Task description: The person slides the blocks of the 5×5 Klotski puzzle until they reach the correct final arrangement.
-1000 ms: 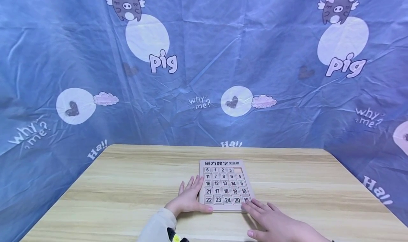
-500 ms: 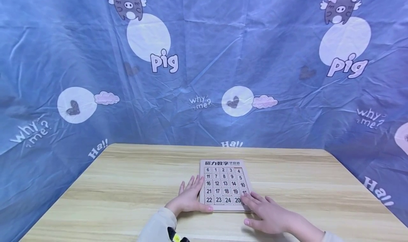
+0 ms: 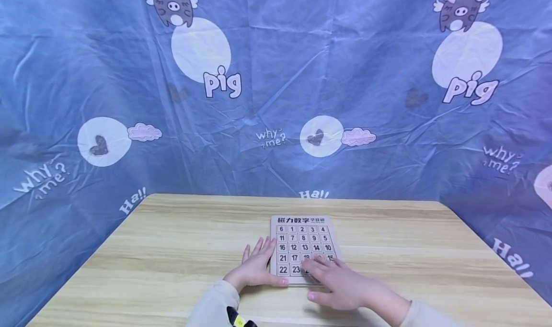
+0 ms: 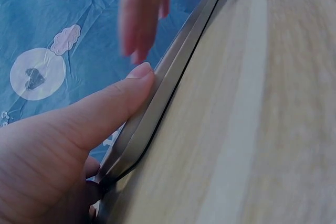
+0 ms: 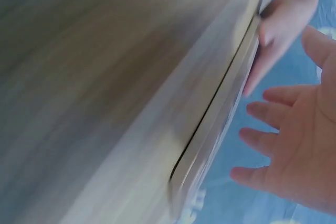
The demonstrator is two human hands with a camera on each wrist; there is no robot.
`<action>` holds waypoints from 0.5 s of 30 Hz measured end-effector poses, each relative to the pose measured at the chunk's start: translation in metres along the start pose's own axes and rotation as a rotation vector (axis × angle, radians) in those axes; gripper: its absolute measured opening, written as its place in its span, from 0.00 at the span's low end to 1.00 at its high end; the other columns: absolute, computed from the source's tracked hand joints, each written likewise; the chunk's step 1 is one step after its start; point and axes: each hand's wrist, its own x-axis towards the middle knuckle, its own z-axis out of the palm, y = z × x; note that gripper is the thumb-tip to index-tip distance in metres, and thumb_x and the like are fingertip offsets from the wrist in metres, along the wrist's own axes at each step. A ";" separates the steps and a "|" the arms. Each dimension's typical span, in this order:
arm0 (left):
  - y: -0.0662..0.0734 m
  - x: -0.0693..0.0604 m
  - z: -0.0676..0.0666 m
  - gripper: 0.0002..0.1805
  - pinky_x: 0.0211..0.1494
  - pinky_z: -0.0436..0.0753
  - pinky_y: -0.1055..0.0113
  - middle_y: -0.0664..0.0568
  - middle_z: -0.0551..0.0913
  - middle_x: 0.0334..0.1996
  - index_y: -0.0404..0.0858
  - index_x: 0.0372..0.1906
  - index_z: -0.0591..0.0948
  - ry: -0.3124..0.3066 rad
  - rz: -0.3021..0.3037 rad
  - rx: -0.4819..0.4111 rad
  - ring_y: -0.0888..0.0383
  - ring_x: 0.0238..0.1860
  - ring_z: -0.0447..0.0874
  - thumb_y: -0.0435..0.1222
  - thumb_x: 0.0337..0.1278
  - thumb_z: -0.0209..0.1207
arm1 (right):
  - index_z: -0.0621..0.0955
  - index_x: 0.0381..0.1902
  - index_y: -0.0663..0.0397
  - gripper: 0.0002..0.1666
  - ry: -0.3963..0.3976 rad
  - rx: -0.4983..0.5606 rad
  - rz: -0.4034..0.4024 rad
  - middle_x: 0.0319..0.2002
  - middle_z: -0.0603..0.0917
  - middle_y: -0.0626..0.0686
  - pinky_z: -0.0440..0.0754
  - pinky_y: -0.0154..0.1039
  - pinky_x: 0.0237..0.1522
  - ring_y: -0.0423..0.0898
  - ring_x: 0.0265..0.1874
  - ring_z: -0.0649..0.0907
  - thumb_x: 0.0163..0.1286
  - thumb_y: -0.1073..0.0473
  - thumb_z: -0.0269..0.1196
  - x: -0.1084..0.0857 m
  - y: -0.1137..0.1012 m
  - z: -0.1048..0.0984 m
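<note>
A number sliding puzzle [image 3: 299,247], with pale numbered tiles in a light frame, lies flat on the table. In the head view my left hand [image 3: 254,265] holds its near left corner, fingers along the left side and thumb at the front edge. The left wrist view shows that thumb [image 4: 118,100] on the frame's rim. My right hand [image 3: 340,281] is over the near right tiles, fingers extended and hiding several numbers. Its spread fingers show beside the puzzle's edge [image 5: 220,114] in the right wrist view; head-view contact with the tiles is hard to tell.
The wooden table [image 3: 181,236] extends on both sides of the puzzle. Behind it hangs a blue cloth [image 3: 276,169] printed with pigs and words. A black and yellow band [image 3: 236,317] is on the left sleeve.
The right-hand column of tiles has slid away from me, filling the top right gap. My right hand then moved left across the bottom rows. My left hand has stayed put.
</note>
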 end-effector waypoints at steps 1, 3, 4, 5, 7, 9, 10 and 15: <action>0.000 0.000 0.000 0.61 0.58 0.29 0.47 0.41 0.44 0.65 0.34 0.65 0.49 0.001 0.000 0.002 0.46 0.64 0.34 0.62 0.25 0.61 | 0.61 0.62 0.58 0.40 -0.003 -0.015 -0.025 0.60 0.63 0.55 0.52 0.65 0.51 0.59 0.58 0.59 0.61 0.37 0.45 0.004 -0.004 0.001; 0.000 0.000 0.000 0.61 0.58 0.29 0.46 0.41 0.44 0.65 0.34 0.65 0.48 0.001 0.003 0.003 0.46 0.64 0.34 0.62 0.25 0.61 | 0.61 0.62 0.58 0.39 -0.006 -0.038 -0.075 0.60 0.64 0.53 0.54 0.64 0.50 0.58 0.58 0.60 0.62 0.37 0.45 0.013 -0.013 0.003; 0.000 0.000 0.001 0.61 0.58 0.29 0.46 0.40 0.45 0.65 0.34 0.65 0.48 0.004 0.004 0.005 0.46 0.64 0.34 0.62 0.25 0.61 | 0.61 0.62 0.57 0.39 -0.007 -0.049 -0.095 0.60 0.64 0.52 0.55 0.64 0.50 0.57 0.58 0.61 0.62 0.37 0.44 0.018 -0.016 0.004; -0.001 0.000 0.001 0.62 0.58 0.30 0.46 0.40 0.45 0.64 0.33 0.65 0.49 0.007 0.007 0.004 0.45 0.64 0.35 0.62 0.24 0.62 | 0.61 0.62 0.57 0.38 -0.010 -0.057 -0.110 0.60 0.64 0.51 0.56 0.64 0.50 0.56 0.58 0.61 0.62 0.37 0.44 0.021 -0.019 0.006; 0.000 -0.001 0.001 0.62 0.58 0.30 0.45 0.39 0.46 0.64 0.32 0.65 0.49 0.014 0.014 -0.003 0.45 0.64 0.35 0.61 0.24 0.63 | 0.61 0.62 0.56 0.38 -0.015 -0.066 -0.135 0.60 0.64 0.50 0.57 0.64 0.49 0.56 0.58 0.62 0.62 0.37 0.44 0.028 -0.024 0.007; 0.001 -0.001 0.000 0.62 0.58 0.31 0.45 0.38 0.47 0.64 0.31 0.64 0.50 0.020 0.019 -0.005 0.44 0.64 0.36 0.60 0.23 0.63 | 0.61 0.62 0.56 0.38 -0.026 -0.065 -0.149 0.60 0.64 0.49 0.57 0.64 0.49 0.56 0.58 0.61 0.62 0.36 0.44 0.032 -0.026 0.010; 0.001 -0.001 0.000 0.62 0.58 0.31 0.45 0.37 0.47 0.64 0.31 0.64 0.50 0.021 0.021 -0.007 0.44 0.64 0.36 0.60 0.23 0.64 | 0.61 0.62 0.56 0.39 -0.031 -0.065 -0.153 0.60 0.64 0.49 0.57 0.63 0.49 0.56 0.58 0.61 0.62 0.36 0.44 0.034 -0.027 0.010; 0.002 -0.002 -0.002 0.62 0.58 0.31 0.45 0.37 0.47 0.64 0.31 0.64 0.50 0.017 0.023 -0.009 0.44 0.64 0.36 0.60 0.23 0.63 | 0.61 0.62 0.56 0.41 -0.051 -0.096 -0.152 0.60 0.64 0.50 0.57 0.63 0.50 0.56 0.59 0.59 0.60 0.34 0.44 0.034 -0.027 0.012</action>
